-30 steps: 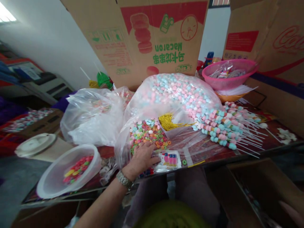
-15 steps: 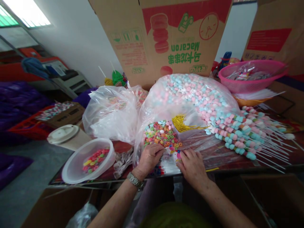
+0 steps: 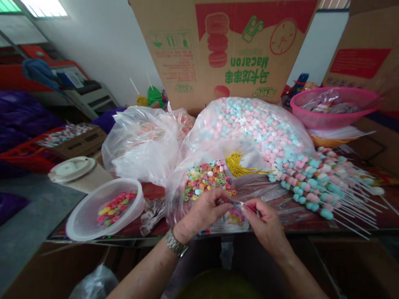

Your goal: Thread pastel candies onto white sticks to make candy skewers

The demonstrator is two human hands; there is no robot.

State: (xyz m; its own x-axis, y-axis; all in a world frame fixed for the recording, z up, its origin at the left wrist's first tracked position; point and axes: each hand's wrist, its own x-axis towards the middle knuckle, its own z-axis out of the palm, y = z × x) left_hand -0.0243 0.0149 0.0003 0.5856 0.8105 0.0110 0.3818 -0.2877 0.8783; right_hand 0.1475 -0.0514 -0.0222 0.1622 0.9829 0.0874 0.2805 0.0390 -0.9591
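Note:
Both hands pinch the upper edge of a clear plastic bag (image 3: 235, 219) with colourful print, just above the table's front edge. My left hand (image 3: 207, 209), with a watch at the wrist, grips its left side, fingers closed. My right hand (image 3: 264, 219) pinches the other side between thumb and fingers. What the bag holds, if anything, I cannot make out. Beyond my left hand lie ring-shaped candies (image 3: 205, 178) in many colours. Yellow twist ties (image 3: 241, 165) lie in a bunch behind the bag. To the right, skewers of pink and blue candies (image 3: 314, 187) are piled up.
A large clear sack of pink, blue and white candies (image 3: 249, 120) fills the back. At left stand a translucent bowl (image 3: 76, 222), a lidded cup (image 3: 75, 170) and a plastic bag (image 3: 140, 145). Behind are a cardboard box (image 3: 181, 50) and a pink basket (image 3: 336, 118).
My hands have come up from the table with the bag's edge now pinched between them; before, they lay over it. The view has shifted slightly.

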